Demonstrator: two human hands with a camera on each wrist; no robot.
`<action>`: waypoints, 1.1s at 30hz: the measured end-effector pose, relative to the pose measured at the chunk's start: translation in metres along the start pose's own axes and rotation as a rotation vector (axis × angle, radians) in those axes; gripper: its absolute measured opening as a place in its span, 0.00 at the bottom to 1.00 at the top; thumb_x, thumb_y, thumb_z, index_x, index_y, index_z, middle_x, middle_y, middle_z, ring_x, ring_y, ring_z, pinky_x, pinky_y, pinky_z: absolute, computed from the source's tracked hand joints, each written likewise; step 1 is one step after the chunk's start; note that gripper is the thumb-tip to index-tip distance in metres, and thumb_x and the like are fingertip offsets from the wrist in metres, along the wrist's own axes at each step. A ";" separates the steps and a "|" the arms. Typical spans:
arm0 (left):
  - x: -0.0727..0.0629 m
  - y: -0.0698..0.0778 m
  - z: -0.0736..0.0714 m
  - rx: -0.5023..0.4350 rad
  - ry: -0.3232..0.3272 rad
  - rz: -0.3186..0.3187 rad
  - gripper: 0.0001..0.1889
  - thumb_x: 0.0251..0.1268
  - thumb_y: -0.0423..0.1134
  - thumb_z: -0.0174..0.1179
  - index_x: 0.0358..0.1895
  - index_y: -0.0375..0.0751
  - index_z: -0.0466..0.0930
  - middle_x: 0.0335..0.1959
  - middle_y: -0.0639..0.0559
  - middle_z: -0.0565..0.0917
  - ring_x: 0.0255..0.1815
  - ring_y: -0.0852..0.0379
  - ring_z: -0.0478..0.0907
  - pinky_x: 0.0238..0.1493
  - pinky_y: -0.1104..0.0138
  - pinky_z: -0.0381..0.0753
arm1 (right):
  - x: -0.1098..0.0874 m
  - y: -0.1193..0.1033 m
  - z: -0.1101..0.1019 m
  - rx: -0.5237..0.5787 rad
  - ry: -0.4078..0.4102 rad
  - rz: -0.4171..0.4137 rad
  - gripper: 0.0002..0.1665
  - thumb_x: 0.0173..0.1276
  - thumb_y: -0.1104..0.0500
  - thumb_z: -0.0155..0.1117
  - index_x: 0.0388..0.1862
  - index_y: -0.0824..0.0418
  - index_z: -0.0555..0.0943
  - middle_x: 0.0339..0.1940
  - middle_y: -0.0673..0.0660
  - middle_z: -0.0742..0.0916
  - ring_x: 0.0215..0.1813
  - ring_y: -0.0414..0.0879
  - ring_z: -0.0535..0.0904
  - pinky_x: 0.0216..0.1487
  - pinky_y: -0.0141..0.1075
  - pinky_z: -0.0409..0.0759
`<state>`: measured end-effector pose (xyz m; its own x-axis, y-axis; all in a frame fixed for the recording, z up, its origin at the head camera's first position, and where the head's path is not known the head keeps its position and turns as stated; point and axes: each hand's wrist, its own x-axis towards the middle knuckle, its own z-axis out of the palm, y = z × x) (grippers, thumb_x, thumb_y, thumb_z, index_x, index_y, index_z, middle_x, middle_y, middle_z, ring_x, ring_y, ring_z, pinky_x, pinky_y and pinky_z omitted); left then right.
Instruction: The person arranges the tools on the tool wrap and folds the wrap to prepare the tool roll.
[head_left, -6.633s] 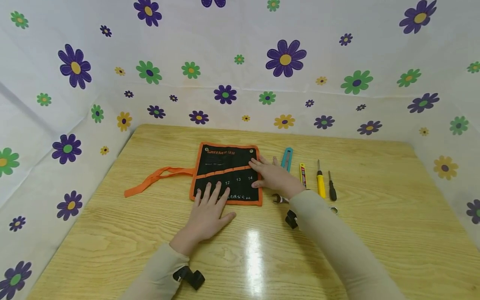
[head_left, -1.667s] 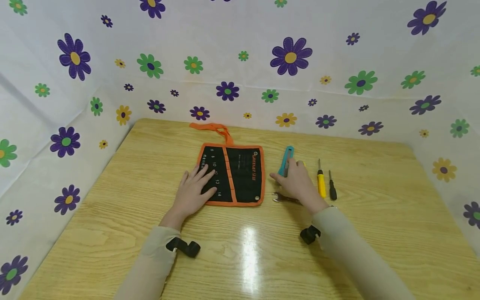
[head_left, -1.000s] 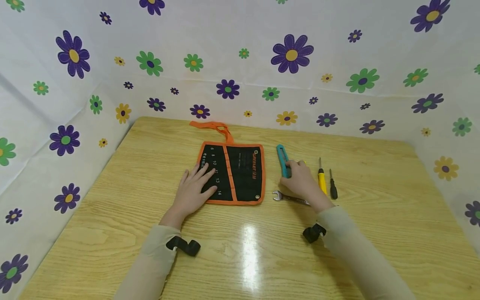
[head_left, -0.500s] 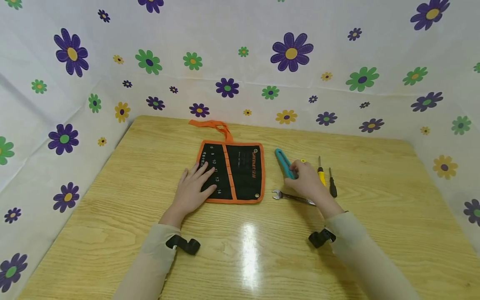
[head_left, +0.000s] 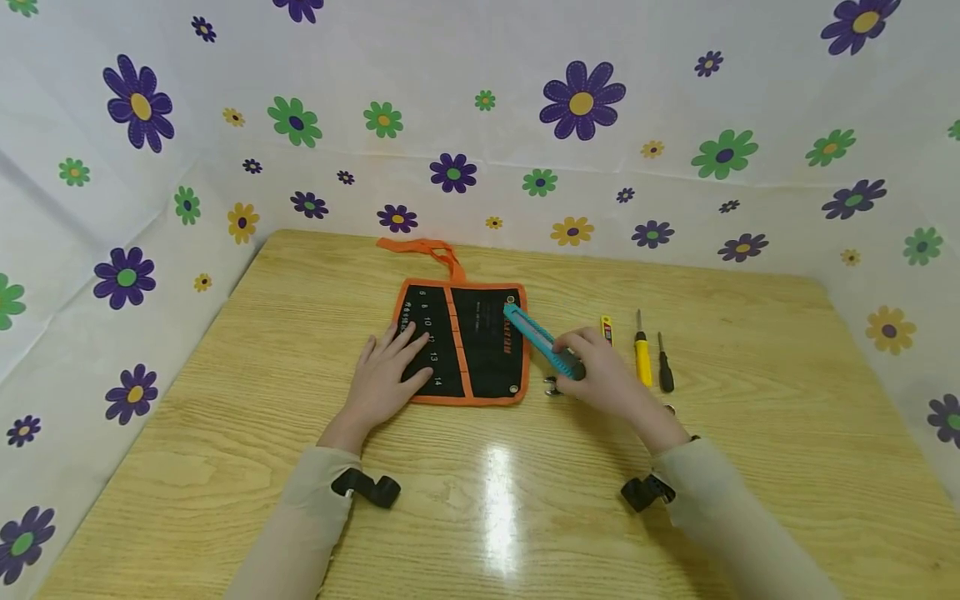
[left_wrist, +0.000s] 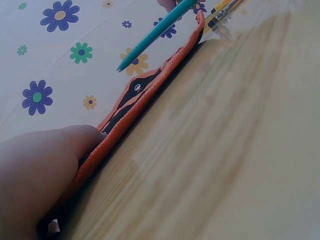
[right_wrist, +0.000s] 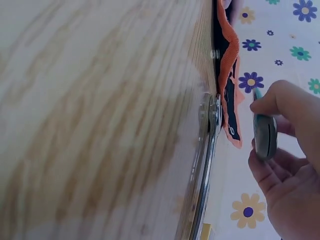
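— Compared with half a second ago, what has shifted?
— Mainly the teal plastic box cutter. It lay off to the side of the black fabric tool pouch with orange edging; now its far end reaches over the pouch's right-hand flap, near a metal eyelet.

— Is it resting on the cloth?
— No, the left wrist view shows it raised above the pouch, tilted, with a gap beneath.

— And what carries it?
— The right hand, grasping the dark butt end between thumb and curled fingers.

— The other one?
— The left hand is spread flat on the numbered side of the pouch, fingers extended, clenching nothing.

— How does the pouch lie?
— Laid out on the pale wood-grain surface, its numbers running in a column, its orange fabric strap trailing from the far edge.

— Anything near the right hand?
— Just below it, a shiny metal wrench, mostly covered in the head view. Behind it, a narrow yellow-and-dark strip, partly hidden. Farther right, a screwdriver with a yellow handle, then a smaller one with a black handle, both pointing away from the person.
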<state>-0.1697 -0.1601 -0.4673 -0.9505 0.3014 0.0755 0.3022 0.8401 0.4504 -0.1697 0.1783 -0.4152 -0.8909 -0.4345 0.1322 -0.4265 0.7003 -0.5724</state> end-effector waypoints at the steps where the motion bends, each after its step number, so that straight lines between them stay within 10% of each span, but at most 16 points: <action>1: 0.000 0.000 0.000 0.001 -0.001 -0.001 0.31 0.70 0.55 0.52 0.73 0.51 0.61 0.75 0.49 0.54 0.76 0.47 0.42 0.72 0.48 0.34 | -0.001 -0.001 0.000 0.004 -0.016 -0.030 0.18 0.57 0.65 0.67 0.48 0.61 0.77 0.51 0.64 0.76 0.43 0.55 0.72 0.40 0.45 0.76; 12: 0.000 -0.001 0.001 0.012 -0.004 -0.003 0.31 0.70 0.56 0.51 0.73 0.51 0.61 0.76 0.49 0.54 0.77 0.47 0.41 0.72 0.49 0.34 | 0.000 -0.003 0.003 0.012 -0.125 -0.241 0.17 0.55 0.68 0.66 0.44 0.56 0.80 0.52 0.56 0.79 0.50 0.53 0.70 0.48 0.46 0.72; 33: 0.000 -0.002 0.001 0.003 0.006 0.005 0.31 0.70 0.56 0.51 0.73 0.51 0.61 0.75 0.49 0.54 0.76 0.47 0.42 0.72 0.49 0.35 | 0.004 -0.004 0.000 0.005 -0.196 -0.236 0.19 0.59 0.71 0.62 0.49 0.59 0.82 0.57 0.57 0.81 0.58 0.54 0.70 0.55 0.50 0.70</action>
<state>-0.1703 -0.1613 -0.4689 -0.9494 0.3028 0.0836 0.3073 0.8399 0.4473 -0.1712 0.1741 -0.4130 -0.7201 -0.6861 0.1038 -0.6169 0.5645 -0.5483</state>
